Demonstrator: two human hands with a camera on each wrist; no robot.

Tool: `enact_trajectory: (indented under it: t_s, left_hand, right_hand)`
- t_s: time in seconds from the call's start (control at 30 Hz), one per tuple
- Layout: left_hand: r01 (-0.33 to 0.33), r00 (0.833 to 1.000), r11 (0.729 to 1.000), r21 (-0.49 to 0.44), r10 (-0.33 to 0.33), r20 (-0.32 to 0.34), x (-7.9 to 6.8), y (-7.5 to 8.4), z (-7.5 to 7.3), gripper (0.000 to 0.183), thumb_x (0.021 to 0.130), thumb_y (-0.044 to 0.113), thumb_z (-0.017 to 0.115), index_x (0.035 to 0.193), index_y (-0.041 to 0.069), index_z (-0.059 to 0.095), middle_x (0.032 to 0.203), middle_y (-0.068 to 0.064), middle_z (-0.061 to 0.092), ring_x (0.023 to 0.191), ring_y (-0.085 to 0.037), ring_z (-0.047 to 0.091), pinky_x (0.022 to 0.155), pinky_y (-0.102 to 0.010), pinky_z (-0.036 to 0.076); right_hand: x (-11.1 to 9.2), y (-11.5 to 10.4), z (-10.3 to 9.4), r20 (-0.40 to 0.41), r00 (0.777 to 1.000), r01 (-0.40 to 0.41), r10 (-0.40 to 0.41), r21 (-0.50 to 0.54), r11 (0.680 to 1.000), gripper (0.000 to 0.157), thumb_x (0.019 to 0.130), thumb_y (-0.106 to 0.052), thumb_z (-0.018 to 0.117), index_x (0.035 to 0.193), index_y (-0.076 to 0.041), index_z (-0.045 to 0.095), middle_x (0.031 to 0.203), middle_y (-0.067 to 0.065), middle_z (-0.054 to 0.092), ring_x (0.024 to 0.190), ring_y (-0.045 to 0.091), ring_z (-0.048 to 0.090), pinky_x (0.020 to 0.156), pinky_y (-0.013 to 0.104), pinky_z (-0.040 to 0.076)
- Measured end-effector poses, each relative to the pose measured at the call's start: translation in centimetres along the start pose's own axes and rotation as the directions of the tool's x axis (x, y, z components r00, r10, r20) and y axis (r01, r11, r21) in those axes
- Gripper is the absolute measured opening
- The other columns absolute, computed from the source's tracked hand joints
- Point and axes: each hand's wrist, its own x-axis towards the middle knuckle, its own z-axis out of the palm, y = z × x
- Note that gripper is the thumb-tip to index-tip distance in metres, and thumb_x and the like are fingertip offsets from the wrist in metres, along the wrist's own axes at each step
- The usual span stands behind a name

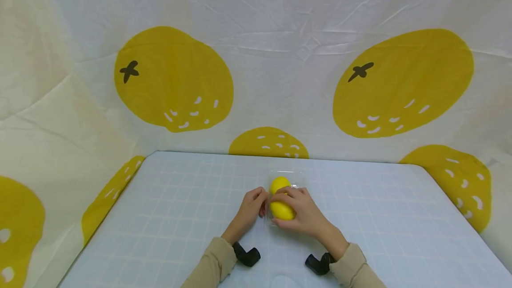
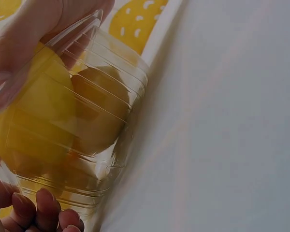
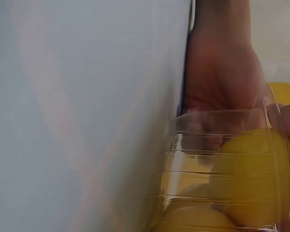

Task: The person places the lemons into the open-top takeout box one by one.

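A person stood at the bench [image 1: 168,217], which was draped in a pale blue grid cloth, and both hands met at one small thing near the middle of it, somewhat toward the far edge: a clear plastic container [image 1: 285,180] with ribbed walls, holding two yellow lemons. The far lemon [image 1: 279,184] lay bare in its well. The near lemon [image 1: 282,210] was under the right hand [image 1: 303,211], whose fingers curved over its top and side, gripping it. The left hand [image 1: 252,208] had its fingertips bent against the container's left wall, pinching that edge and steadying it on the cloth.

As I judged it, the work was partway: both lemons sat in the tray's wells, one of them apparently settled and let go, the other being seated or lifted; I could not tell which from where things lay. No closed lid showed over the far lemon, so any closing was not yet done.

The container's long axis ran from the near edge of the bench toward the far edge, the two lemons lined up one behind the other along it. The near lemon lay crosswise, its long axis roughly left to right.

Behind the bench hung a white backdrop [image 1: 288,70] printed with big yellow fruit.
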Motion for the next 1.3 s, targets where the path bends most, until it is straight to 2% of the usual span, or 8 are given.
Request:
enact_trajectory:
  t_s: [0.13, 0.27, 0.5, 0.7, 0.93, 1.03, 1.17, 1.3]
  left_hand:
    - [0.000, 1.000, 1.000, -0.005, 0.000, 0.002, 0.0, 0.0, 0.0, 0.030, 0.104, 0.011, 0.044, 0.079, -0.003, 0.053, 0.065, -0.005, 0.052, 0.056, -0.023, 0.047, 0.053, -0.027, 0.045]
    - [0.004, 1.000, 1.000, -0.007, -0.004, 0.001, -0.1, 0.1, 0.0, 0.030, 0.104, 0.011, 0.044, 0.080, -0.002, 0.054, 0.066, -0.005, 0.052, 0.056, -0.023, 0.047, 0.053, -0.027, 0.045]
    - [-0.001, 1.000, 1.000, -0.001, 0.001, 0.004, -0.1, 0.2, 0.0, 0.029, 0.104, 0.011, 0.044, 0.079, -0.001, 0.054, 0.066, -0.006, 0.053, 0.057, -0.023, 0.047, 0.054, -0.028, 0.046]
    - [0.002, 1.000, 1.000, -0.004, -0.002, 0.006, -0.1, 0.1, -0.1, 0.028, 0.104, 0.008, 0.043, 0.079, -0.001, 0.054, 0.066, -0.005, 0.053, 0.057, -0.023, 0.047, 0.054, -0.028, 0.046]
    - [0.001, 1.000, 1.000, 0.002, -0.001, -0.010, 1.2, -2.8, 0.0, 0.030, 0.105, 0.009, 0.042, 0.078, 0.001, 0.053, 0.066, -0.004, 0.052, 0.056, -0.021, 0.046, 0.052, -0.026, 0.044]
    - [0.009, 1.000, 1.000, 0.011, -0.009, -0.016, 1.4, -3.2, 0.0, 0.030, 0.106, 0.012, 0.042, 0.079, 0.002, 0.053, 0.066, -0.003, 0.052, 0.056, -0.019, 0.046, 0.052, -0.025, 0.044]
    - [0.012, 1.000, 1.000, -0.002, -0.012, -0.008, 1.3, -2.9, -0.1, 0.030, 0.106, 0.012, 0.043, 0.079, 0.001, 0.053, 0.066, -0.005, 0.053, 0.056, -0.021, 0.046, 0.052, -0.026, 0.044]
    - [-0.004, 1.000, 1.000, -0.007, 0.004, 0.008, 0.4, -1.0, -0.1, 0.030, 0.105, 0.009, 0.043, 0.078, -0.002, 0.052, 0.066, -0.008, 0.053, 0.056, -0.023, 0.047, 0.053, -0.027, 0.045]
  right_hand:
    - [0.0, 0.0, 0.1, 0.017, 1.000, 0.023, -0.022, -0.047, 0.999, 0.039, 0.081, -0.044, 0.076, 0.114, -0.023, 0.069, 0.113, -0.006, 0.063, 0.106, 0.017, 0.060, 0.084, 0.040, 0.039]
    - [0.0, 0.0, 0.1, 0.035, 0.999, 0.010, -0.009, -0.053, 0.999, 0.039, 0.084, -0.047, 0.074, 0.115, -0.023, 0.069, 0.115, -0.006, 0.062, 0.107, 0.017, 0.059, 0.086, 0.040, 0.038]
    - [-0.1, -0.2, -0.5, 0.071, 0.997, -0.026, 0.022, 0.059, 0.998, 0.032, 0.091, -0.034, 0.069, 0.121, -0.021, 0.068, 0.122, -0.006, 0.063, 0.113, 0.017, 0.057, 0.089, 0.043, 0.037]
    - [-0.1, 0.3, -0.7, 0.105, 0.994, -0.020, 0.008, 0.115, 0.993, 0.032, 0.093, -0.025, 0.063, 0.125, -0.018, 0.066, 0.125, -0.005, 0.063, 0.115, 0.017, 0.057, 0.092, 0.047, 0.037]
    - [-0.1, 0.7, -0.8, 0.114, 0.993, -0.019, -0.001, 0.171, 0.985, 0.036, 0.089, -0.023, 0.066, 0.125, -0.017, 0.067, 0.126, -0.001, 0.063, 0.119, 0.020, 0.055, 0.095, 0.051, 0.036]
    - [-0.1, 0.7, -0.7, 0.117, 0.993, -0.021, 0.001, 0.175, 0.984, 0.037, 0.087, -0.023, 0.068, 0.123, -0.018, 0.068, 0.127, 0.002, 0.063, 0.120, 0.022, 0.055, 0.096, 0.054, 0.035]
    - [-0.1, 0.7, -0.7, 0.126, 0.992, -0.020, -0.001, 0.164, 0.986, 0.035, 0.085, -0.023, 0.070, 0.120, -0.021, 0.071, 0.127, 0.003, 0.062, 0.120, 0.024, 0.054, 0.096, 0.056, 0.034]
    - [-0.1, 0.8, -0.6, 0.114, 0.993, 0.004, -0.021, 0.145, 0.989, 0.027, 0.089, -0.019, 0.068, 0.116, -0.021, 0.074, 0.125, 0.004, 0.064, 0.118, 0.024, 0.055, 0.095, 0.056, 0.035]
